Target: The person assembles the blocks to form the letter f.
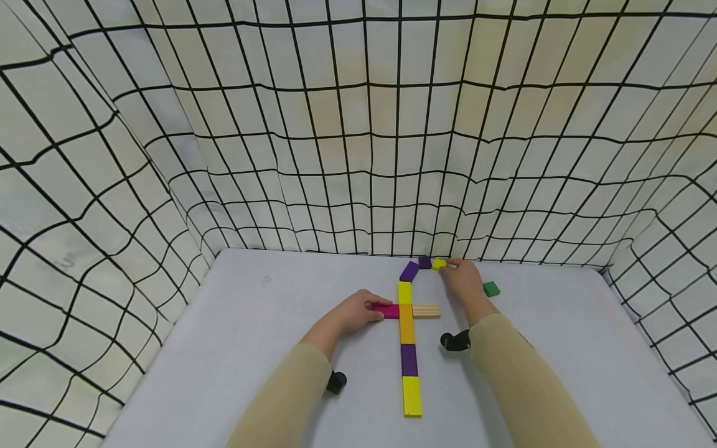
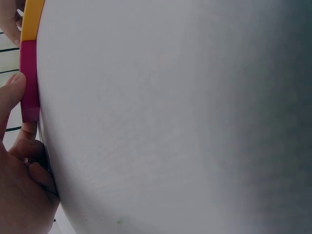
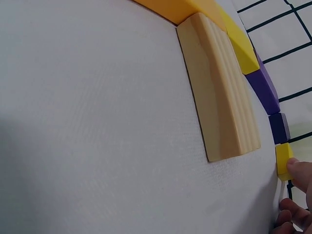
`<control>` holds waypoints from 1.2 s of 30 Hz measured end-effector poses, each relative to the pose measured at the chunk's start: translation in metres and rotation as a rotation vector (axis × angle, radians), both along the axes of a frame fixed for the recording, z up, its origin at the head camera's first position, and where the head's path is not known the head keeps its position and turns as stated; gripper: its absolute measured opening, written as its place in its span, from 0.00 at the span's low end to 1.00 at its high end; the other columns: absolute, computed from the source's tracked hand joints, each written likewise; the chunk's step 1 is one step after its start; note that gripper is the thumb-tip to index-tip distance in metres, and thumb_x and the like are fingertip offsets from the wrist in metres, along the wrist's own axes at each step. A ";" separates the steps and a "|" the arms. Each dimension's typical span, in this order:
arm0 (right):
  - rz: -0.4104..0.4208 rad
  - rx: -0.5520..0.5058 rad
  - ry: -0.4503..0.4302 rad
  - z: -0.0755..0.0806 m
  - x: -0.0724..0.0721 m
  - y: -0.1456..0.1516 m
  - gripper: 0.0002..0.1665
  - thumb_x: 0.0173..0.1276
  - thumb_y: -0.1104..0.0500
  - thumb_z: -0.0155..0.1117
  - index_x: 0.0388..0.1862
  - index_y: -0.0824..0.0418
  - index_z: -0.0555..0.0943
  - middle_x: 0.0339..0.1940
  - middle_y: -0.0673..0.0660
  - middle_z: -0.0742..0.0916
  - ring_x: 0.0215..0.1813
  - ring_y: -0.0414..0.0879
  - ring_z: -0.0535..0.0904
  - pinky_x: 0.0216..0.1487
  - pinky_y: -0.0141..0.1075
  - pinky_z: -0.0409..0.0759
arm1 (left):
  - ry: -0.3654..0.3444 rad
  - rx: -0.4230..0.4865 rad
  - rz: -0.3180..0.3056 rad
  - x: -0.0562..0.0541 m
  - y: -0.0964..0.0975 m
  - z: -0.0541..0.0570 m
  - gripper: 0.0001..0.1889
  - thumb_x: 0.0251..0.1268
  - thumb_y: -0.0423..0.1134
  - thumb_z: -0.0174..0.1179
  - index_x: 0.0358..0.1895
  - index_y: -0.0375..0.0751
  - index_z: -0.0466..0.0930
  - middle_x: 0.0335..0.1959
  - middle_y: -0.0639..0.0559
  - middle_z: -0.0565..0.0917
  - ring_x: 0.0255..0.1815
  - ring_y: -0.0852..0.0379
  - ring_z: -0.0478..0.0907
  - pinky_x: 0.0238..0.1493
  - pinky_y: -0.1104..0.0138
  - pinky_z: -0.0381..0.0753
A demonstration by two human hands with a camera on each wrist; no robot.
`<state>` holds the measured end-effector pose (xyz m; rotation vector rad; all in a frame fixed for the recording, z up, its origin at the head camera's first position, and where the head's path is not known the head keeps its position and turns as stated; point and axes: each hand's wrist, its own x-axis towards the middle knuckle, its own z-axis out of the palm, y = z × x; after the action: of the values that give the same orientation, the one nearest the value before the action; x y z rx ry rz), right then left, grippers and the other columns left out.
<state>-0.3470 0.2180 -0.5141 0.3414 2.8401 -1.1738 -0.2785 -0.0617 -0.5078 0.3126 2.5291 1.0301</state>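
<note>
In the head view a column of flat blocks lies on the white table. My left hand [image 1: 353, 310] holds a magenta block [image 1: 390, 311] between thumb and fingers, its end against the left side of an orange block [image 1: 407, 323]. Opposite it a ridged natural-wood block [image 1: 427, 312] juts out to the right. At the far end my right hand [image 1: 463, 281] pinches a small yellow block [image 3: 282, 158] beside a dark purple block [image 1: 425, 262]. A tilted purple block [image 1: 409, 271] links that one to the longer yellow block [image 1: 404, 292] above the orange.
A green block [image 1: 491, 289] lies apart, right of my right hand. Nearer me the column continues with a purple block [image 1: 409, 359] and a yellow block [image 1: 412, 396]. Black netting [image 1: 370, 205] rises behind the table's back edge and along both sides.
</note>
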 end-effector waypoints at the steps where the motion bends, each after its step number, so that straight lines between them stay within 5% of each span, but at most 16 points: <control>1: -0.001 -0.001 0.000 0.001 0.001 0.000 0.27 0.74 0.51 0.57 0.68 0.61 0.75 0.70 0.69 0.71 0.73 0.65 0.62 0.72 0.55 0.61 | 0.001 0.001 -0.001 0.000 0.000 0.000 0.16 0.69 0.43 0.63 0.57 0.63 0.84 0.59 0.50 0.75 0.64 0.46 0.68 0.68 0.48 0.65; 18: 0.010 -0.005 0.013 0.008 0.007 -0.002 0.28 0.75 0.51 0.57 0.69 0.61 0.74 0.70 0.68 0.72 0.72 0.64 0.63 0.71 0.55 0.62 | 0.006 0.018 0.004 0.000 0.000 0.000 0.15 0.68 0.43 0.63 0.56 0.63 0.84 0.60 0.50 0.75 0.66 0.45 0.67 0.69 0.47 0.64; 36: -0.007 0.001 0.038 0.002 0.007 0.004 0.29 0.74 0.50 0.58 0.70 0.60 0.73 0.57 0.66 0.80 0.53 0.57 0.75 0.52 0.48 0.76 | -0.002 0.006 0.019 -0.002 0.001 -0.004 0.15 0.68 0.44 0.63 0.56 0.65 0.84 0.58 0.50 0.76 0.65 0.45 0.68 0.68 0.46 0.65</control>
<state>-0.3396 0.2221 -0.5122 0.3333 2.8740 -1.1932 -0.2805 -0.0611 -0.5119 0.2898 2.5320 1.0445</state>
